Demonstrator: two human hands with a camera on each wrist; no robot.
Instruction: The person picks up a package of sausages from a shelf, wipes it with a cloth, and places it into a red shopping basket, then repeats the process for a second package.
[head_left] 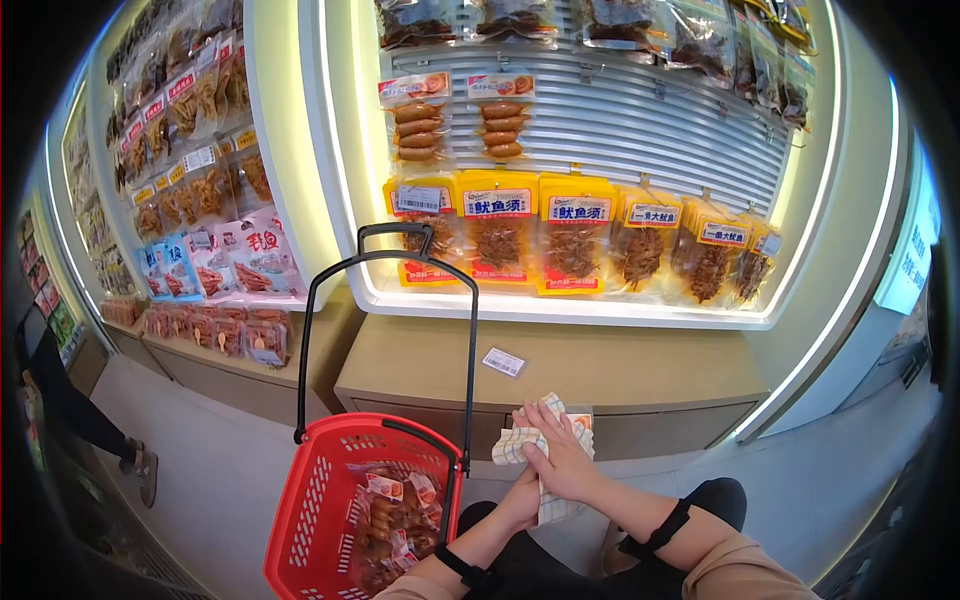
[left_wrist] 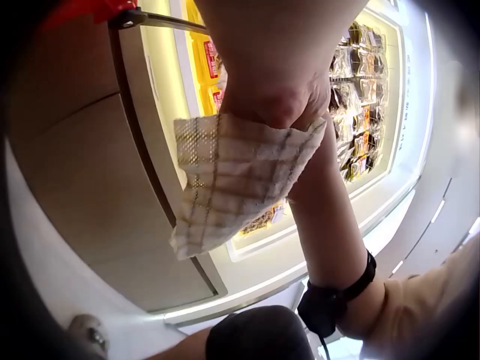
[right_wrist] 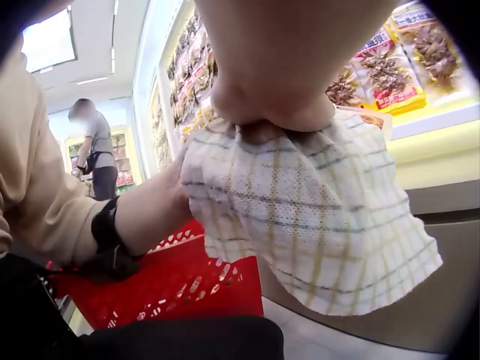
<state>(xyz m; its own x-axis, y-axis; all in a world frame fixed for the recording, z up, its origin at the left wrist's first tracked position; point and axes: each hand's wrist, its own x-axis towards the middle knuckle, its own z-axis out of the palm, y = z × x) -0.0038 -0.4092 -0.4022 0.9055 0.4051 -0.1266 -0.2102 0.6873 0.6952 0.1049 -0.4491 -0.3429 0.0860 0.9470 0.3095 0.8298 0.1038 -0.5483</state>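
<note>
My two hands meet low in front of me, over a white checked cloth [head_left: 517, 446]. The right hand [head_left: 566, 466] lies on top and grips the cloth, its fingers spread across the folds. My left hand [head_left: 519, 497] is underneath, its fingers mostly hidden by the cloth and the right hand. Just beyond them a small package [head_left: 580, 423] with an orange picture label pokes out from behind the cloth. In the right wrist view the loose cloth [right_wrist: 300, 210] hangs below the hand, and the left wrist view shows a cloth corner [left_wrist: 232, 180] drooping too.
Left of my knees stands a red basket [head_left: 292, 520], black handle upright, with packed sausages [head_left: 390, 520] inside. A wooden ledge [head_left: 640, 365] carries a white price tag [head_left: 503, 362]. Above it hang dried squid packs [head_left: 497, 235] and sausage packs [head_left: 419, 130]. Another person's leg [head_left: 85, 410] is at far left.
</note>
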